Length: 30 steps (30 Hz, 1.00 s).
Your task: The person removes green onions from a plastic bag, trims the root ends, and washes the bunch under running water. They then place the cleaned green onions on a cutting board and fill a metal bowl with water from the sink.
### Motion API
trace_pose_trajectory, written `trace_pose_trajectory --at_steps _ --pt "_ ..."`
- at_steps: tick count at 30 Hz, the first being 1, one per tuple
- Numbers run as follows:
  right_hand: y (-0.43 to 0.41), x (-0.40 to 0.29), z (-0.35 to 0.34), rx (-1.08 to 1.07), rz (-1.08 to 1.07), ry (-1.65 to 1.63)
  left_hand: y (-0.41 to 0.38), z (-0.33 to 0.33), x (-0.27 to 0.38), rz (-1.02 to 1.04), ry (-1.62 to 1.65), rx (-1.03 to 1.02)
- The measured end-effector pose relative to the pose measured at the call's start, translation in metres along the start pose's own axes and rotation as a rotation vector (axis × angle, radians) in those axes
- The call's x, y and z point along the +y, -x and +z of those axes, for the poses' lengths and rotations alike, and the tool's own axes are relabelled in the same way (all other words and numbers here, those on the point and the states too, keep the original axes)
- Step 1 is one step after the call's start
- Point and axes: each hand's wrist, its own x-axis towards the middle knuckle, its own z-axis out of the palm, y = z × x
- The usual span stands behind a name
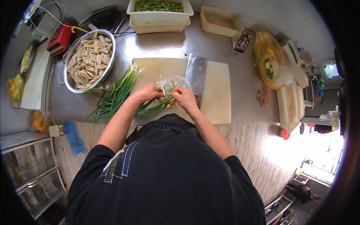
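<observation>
My left hand (150, 92) is closed around some scallion stalks, their white ends poking up past the fingers. Close by on the right, my right hand (184, 97) pinches the root end of a scallion (168, 94). Beneath both hands lie more rooted scallions (153, 108), partly in a clear plastic bag (178, 81). To the left, a pile of scallions (116, 92) rests half on the white cutting board (216, 92), white ends pointing away from me. A cleaver (196, 73) lies flat on the board, a green scrap on its blade; its handle is partly hidden by my right hand.
A metal bowl (112, 60) of sliced pale food stands at left, near a red device (59, 39). Behind are stacked white tubs (160, 18) with green vegetables and another tub (222, 21). An orange bag (267, 56) and a crumpled cloth (263, 96) lie right. A person (299, 192) is far off.
</observation>
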Motion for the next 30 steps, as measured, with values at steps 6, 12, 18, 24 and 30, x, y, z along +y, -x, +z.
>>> trace_pose_trajectory --at_steps 6,12,18,24,30 --pt "0.002 -0.004 0.005 0.013 0.531 -0.926 -0.001 0.0 0.002 0.026 -0.005 0.01" --pt "0.005 -0.001 0.012 0.112 0.492 -0.912 0.006 0.0 0.021 0.024 -0.111 -0.022" --pt "0.005 -0.004 0.008 0.083 0.564 -1.074 0.005 -0.001 0.018 0.03 -0.07 -0.021" --pt "0.016 -0.013 -0.004 -0.247 0.555 -0.827 0.009 -0.017 0.021 0.091 -0.162 -0.017" --pt "0.016 -0.031 -0.014 -0.483 0.392 -0.655 0.007 -0.02 0.014 0.092 -0.149 -0.033"
